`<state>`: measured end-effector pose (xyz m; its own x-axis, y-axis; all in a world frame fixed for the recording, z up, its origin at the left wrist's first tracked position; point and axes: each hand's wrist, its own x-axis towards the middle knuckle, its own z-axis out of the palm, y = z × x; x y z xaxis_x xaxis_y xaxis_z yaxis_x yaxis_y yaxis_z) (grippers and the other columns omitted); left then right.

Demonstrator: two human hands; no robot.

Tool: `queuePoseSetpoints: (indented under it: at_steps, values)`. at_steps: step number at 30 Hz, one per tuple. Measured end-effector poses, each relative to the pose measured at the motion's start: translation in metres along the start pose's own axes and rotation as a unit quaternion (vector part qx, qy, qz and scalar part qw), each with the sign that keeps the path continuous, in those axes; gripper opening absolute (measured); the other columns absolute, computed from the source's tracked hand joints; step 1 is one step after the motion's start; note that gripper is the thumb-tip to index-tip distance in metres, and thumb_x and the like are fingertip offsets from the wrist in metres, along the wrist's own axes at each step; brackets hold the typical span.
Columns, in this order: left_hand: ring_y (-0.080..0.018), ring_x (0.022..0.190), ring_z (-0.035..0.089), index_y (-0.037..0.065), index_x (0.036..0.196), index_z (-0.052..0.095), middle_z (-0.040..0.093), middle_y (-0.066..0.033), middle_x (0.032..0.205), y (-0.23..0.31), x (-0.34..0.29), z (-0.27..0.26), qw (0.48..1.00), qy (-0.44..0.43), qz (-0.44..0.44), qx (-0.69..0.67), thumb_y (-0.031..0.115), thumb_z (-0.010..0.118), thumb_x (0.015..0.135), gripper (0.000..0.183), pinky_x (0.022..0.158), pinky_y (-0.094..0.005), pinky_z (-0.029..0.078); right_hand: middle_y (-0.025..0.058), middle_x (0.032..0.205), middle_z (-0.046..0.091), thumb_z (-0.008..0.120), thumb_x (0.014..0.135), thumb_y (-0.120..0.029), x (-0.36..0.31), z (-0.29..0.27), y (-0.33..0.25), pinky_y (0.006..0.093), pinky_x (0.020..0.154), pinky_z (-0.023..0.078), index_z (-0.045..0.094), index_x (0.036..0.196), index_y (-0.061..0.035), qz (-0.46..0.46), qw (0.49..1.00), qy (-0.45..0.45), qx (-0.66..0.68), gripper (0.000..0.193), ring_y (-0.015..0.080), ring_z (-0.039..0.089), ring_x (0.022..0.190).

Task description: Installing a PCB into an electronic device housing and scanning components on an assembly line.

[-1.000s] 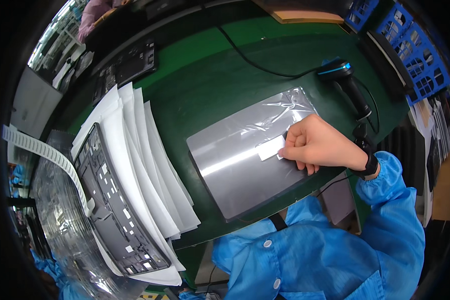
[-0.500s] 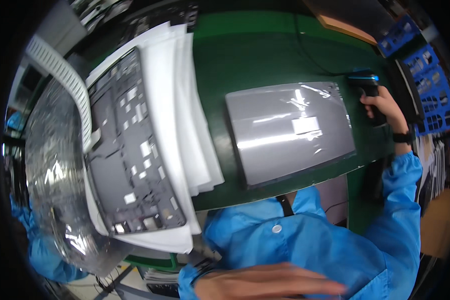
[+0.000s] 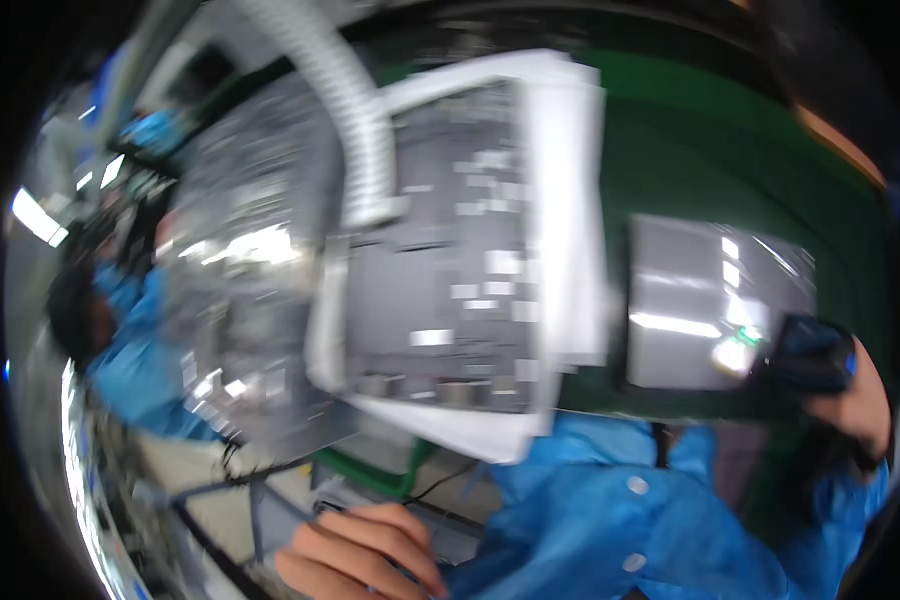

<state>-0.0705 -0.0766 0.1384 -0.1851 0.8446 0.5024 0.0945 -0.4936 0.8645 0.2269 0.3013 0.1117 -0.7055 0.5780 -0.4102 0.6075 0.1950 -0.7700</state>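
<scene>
Head view: right hand (image 3: 858, 403), fingers closed around a black scanner (image 3: 812, 350); a green light (image 3: 746, 335) shows on the grey panel (image 3: 675, 285) lying on the counter (image 3: 700, 140). Left hand (image 3: 362, 552) near the lower edge, fingers bent; any grip cannot be told.

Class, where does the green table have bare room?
Widest: the green table beyond the grey panel, right of the white sheets. A narrow strip separates sheets and panel. Crowded: leftward, with sheets, dark chassis and plastic-covered stack; and the panel's near right corner, where the right hand holds the scanner.
</scene>
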Motion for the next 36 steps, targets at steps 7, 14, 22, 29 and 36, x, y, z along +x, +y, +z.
queuePoseSetpoints:
  at_steps: [7, 14, 22, 29, 36]
  values:
    - [-0.0223, 0.084, 0.069, -0.005, 0.100, 0.068, 0.072, -0.0137, 0.090, 0.089, -0.036, -0.097, 0.688, 0.220, -0.322, 0.612, 0.005, 0.061, 0.087, 0.018, 0.075, -0.0298, 0.051, 0.0051, 0.109, 0.061, 0.062, 0.057, 0.011, 0.028, -0.035, 0.104, 0.0281, 0.076, 0.051, 0.044, 0.133, -0.0055, -0.002, 0.994, -0.009, 0.107, 0.080, 0.0165, 0.062, 0.093]
    - [-0.0426, 0.117, 0.060, -0.013, 0.132, 0.052, 0.059, -0.0293, 0.130, 0.053, -0.066, -0.186, 0.614, 0.158, -0.340, 0.695, 0.037, 0.084, 0.077, 0.081, 0.099, -0.0391, 0.047, 0.0062, 0.102, 0.062, 0.064, 0.055, 0.010, 0.013, -0.034, 0.087, 0.0280, 0.063, 0.050, 0.045, 0.127, -0.0026, -0.017, 0.999, 0.001, -0.050, 0.076, 0.0130, 0.062, 0.078]
    - [-0.0323, 0.079, 0.070, -0.012, 0.107, 0.067, 0.069, -0.0255, 0.097, 0.053, -0.055, -0.120, 0.495, 0.322, -0.299, 0.750, 0.020, 0.081, 0.075, 0.047, 0.076, -0.0343, 0.054, 0.0047, 0.063, 0.061, 0.061, 0.056, 0.009, 0.015, -0.012, 0.003, 0.0284, 0.042, 0.043, 0.066, 0.090, 0.0034, 0.005, 1.000, -0.012, 0.019, 0.036, 0.0130, 0.057, 0.046]
    - [-0.0274, 0.080, 0.069, -0.015, 0.126, 0.057, 0.070, -0.0235, 0.097, -0.019, -0.002, 0.004, 0.898, 0.330, -0.163, 0.239, 0.037, 0.073, 0.086, 0.068, 0.072, -0.0343, 0.055, 0.0071, 0.070, 0.067, 0.068, 0.065, -0.001, 0.001, -0.008, -0.003, 0.0321, 0.055, 0.049, 0.067, 0.092, 0.0026, -0.062, 0.998, -0.007, -0.030, 0.028, 0.0162, 0.062, 0.056]
    - [-0.0239, 0.068, 0.060, -0.023, 0.127, 0.050, 0.066, -0.0323, 0.095, -0.123, 0.065, 0.114, 0.864, 0.091, -0.354, -0.346, 0.043, 0.030, 0.104, 0.072, 0.061, -0.0331, 0.045, 0.0122, 0.069, 0.067, 0.078, 0.065, -0.007, -0.005, 0.012, -0.010, 0.0333, 0.057, 0.048, 0.066, 0.085, 0.0037, -0.166, 0.982, 0.091, -0.020, 0.025, 0.0151, 0.061, 0.060]
